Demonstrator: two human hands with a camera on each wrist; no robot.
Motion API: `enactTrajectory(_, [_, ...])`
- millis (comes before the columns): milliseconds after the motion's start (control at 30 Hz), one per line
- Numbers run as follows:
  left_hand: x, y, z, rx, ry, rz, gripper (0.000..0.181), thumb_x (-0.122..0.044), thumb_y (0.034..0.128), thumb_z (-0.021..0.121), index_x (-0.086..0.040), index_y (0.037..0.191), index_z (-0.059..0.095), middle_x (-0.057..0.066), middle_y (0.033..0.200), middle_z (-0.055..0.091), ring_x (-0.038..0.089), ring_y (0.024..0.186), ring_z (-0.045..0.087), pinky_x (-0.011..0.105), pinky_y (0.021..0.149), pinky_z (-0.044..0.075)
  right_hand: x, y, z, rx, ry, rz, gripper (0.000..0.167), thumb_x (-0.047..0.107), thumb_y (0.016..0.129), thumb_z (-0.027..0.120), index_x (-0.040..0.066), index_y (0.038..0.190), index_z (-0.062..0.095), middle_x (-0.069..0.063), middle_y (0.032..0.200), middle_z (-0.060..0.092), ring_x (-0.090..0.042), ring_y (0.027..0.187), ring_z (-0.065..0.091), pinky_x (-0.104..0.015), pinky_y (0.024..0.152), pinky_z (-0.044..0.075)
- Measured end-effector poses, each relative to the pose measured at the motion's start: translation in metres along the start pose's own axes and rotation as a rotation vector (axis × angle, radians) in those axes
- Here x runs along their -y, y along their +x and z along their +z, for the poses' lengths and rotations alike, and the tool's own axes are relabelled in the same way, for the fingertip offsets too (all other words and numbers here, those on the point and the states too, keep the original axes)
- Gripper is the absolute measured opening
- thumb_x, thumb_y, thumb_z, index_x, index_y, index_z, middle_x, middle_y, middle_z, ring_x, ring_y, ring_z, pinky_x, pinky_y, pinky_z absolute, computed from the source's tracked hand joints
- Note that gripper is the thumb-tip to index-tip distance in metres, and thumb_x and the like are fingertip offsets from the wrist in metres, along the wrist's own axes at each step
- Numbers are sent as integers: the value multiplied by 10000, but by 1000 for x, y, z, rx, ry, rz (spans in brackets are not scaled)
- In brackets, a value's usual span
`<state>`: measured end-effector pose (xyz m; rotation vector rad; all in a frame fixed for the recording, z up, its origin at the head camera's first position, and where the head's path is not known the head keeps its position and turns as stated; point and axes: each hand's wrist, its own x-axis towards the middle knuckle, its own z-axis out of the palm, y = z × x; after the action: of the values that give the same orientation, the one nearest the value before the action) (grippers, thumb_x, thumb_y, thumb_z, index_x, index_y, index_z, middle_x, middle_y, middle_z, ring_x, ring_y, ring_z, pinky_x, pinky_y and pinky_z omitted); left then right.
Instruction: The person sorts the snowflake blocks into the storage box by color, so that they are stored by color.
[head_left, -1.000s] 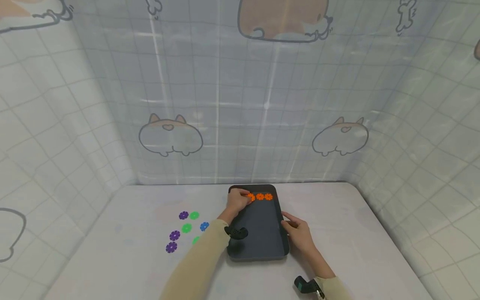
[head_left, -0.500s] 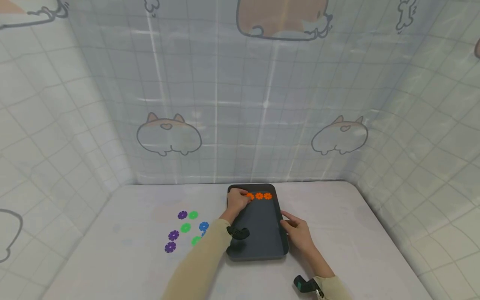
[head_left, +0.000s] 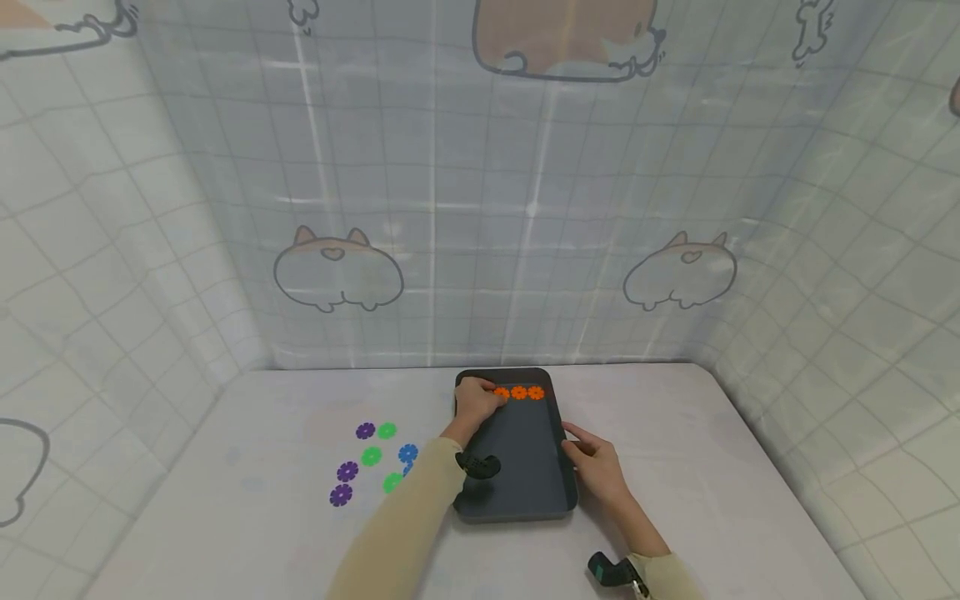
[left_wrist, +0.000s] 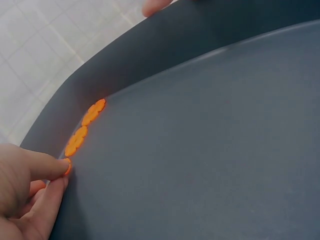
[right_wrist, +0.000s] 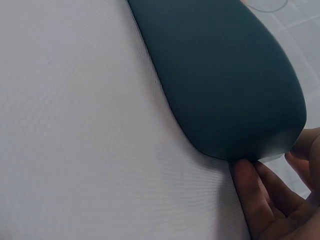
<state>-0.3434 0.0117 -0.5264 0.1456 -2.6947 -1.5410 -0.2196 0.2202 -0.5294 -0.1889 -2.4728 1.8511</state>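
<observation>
Inside the dark tray (head_left: pixel 517 467), orange flower-shaped pieces (head_left: pixel 536 392) form a row along the far end. My left hand (head_left: pixel 476 402) reaches over the left rim, and in the left wrist view its thumb and finger pinch the leftmost orange piece (left_wrist: pixel 68 166), partly covering it. Two more orange pieces (left_wrist: pixel 76 141) lie beside it along the wall. My right hand (head_left: pixel 600 473) touches the tray's right side with relaxed, spread fingers; in the right wrist view, fingers (right_wrist: pixel 252 192) rest against the tray's outer wall (right_wrist: pixel 225 85).
Left of the tray, purple discs (head_left: pixel 347 472), green discs (head_left: pixel 371 456) and blue discs (head_left: pixel 407 452) lie on the white table (head_left: pixel 247 500). My left sleeve partly hides some. A tiled-pattern curtain (head_left: pixel 480 208) stands behind and at both sides.
The left hand's fingers shift very slightly at the leftmost orange piece, which now shows a little more in line with the others. The right hand stays at the tray's side.
</observation>
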Motion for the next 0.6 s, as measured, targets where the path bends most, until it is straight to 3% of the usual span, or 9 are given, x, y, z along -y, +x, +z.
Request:
enactTrajectory(467, [1, -1, 4, -35, 29, 54, 252, -95, 759, 834, 6, 978, 758, 147, 940, 714, 268, 803, 681, 386, 699, 573, 0, 1, 0, 3, 12, 8, 386, 133, 937, 657, 79, 1317, 618, -193, 1092, 674, -271, 958, 651, -369, 724, 570])
enactTrajectory(600, [3, 1, 6, -38, 26, 37, 247, -106, 755, 840, -10, 970, 764, 135, 941, 715, 260, 806, 678, 379, 697, 574, 1, 0, -1, 9, 28, 7, 402, 155, 935, 666, 77, 1326, 610, -198, 1101, 671, -272, 959, 652, -365, 715, 570])
